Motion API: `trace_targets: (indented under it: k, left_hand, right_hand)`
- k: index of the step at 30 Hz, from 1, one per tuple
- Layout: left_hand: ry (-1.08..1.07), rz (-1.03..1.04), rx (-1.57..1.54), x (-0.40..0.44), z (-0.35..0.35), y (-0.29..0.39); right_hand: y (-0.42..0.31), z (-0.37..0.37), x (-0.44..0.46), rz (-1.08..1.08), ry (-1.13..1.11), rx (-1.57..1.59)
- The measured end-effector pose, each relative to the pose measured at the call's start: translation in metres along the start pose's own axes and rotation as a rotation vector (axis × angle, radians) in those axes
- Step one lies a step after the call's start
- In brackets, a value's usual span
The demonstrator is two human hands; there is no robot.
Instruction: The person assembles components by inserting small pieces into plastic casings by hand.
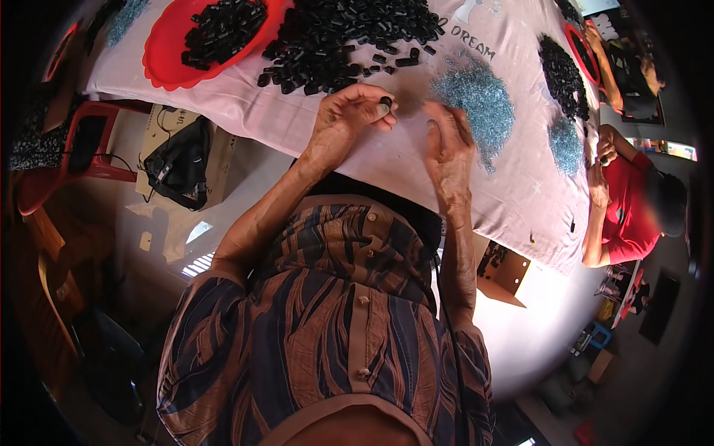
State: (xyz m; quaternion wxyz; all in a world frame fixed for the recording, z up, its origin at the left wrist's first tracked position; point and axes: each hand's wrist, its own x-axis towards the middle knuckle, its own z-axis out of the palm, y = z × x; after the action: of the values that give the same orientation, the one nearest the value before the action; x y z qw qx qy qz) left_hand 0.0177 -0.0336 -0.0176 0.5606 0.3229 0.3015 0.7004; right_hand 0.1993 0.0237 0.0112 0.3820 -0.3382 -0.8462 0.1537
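Observation:
My left hand (pixel 355 119) is above the pink cloth, its fingers closed on a small black cap (pixel 385 102). To its right, my right hand (pixel 449 141) hovers beside a heap of small shiny bluish pieces (pixel 477 104); its fingers are curved, and whether anything tiny is between them cannot be made out. Beyond my left hand lies a large pile of black caps (pixel 349 33), with a few loose ones at its near edge. A red scalloped basin (pixel 165 46) at the upper left holds more black caps.
The cloth-covered table (pixel 387 152) ends just in front of my body. Farther right are another black pile (pixel 563 74) and bluish heap (pixel 565 145), beside a person in red (pixel 628 208). A red chair (pixel 88 141) and an open cardboard box (pixel 503 275) stand below table level.

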Motion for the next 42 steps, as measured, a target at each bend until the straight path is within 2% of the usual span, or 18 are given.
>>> trace_targets:
  k: [5, 8, 10, 15, 17, 20, 23, 33, 38, 42]
  left_hand:
    - [0.012, -0.011, -0.024, 0.0, 0.001, 0.001]
    - [0.009, -0.003, -0.024, 0.001, 0.0, 0.001]
    - [0.0, 0.009, -0.029, 0.001, -0.001, 0.0]
    - [0.014, 0.001, -0.052, 0.001, 0.0, -0.001]
    - [0.013, 0.004, -0.043, 0.001, 0.0, -0.001]
    - [0.021, 0.005, -0.051, 0.001, 0.001, 0.001]
    - [0.01, -0.026, -0.018, -0.001, 0.001, 0.003]
    - [0.001, -0.027, 0.001, -0.001, 0.0, 0.003]
    - [0.006, -0.027, -0.005, 0.0, 0.002, 0.003]
    - [0.052, -0.036, -0.04, 0.0, 0.006, 0.007]
  right_hand:
    - [-0.001, 0.001, -0.001, -0.059, -0.085, -0.008]
    - [0.0, -0.003, 0.0, -0.001, 0.014, 0.03]
    - [-0.002, -0.007, 0.001, 0.2, 0.076, 0.039]
    - [-0.004, -0.008, 0.009, 0.113, 0.078, -0.037]
    - [-0.008, -0.008, 0.014, 0.033, -0.033, -0.106]
    - [0.006, 0.008, 0.014, -0.07, -0.051, -0.138]
    - [0.002, 0.009, 0.018, -0.049, -0.093, -0.241]
    - [0.002, 0.008, 0.024, -0.073, 0.002, -0.194]
    - [-0.008, 0.016, 0.036, 0.138, -0.142, -0.324]
    - [0.007, 0.019, 0.044, 0.245, -0.22, -0.249]
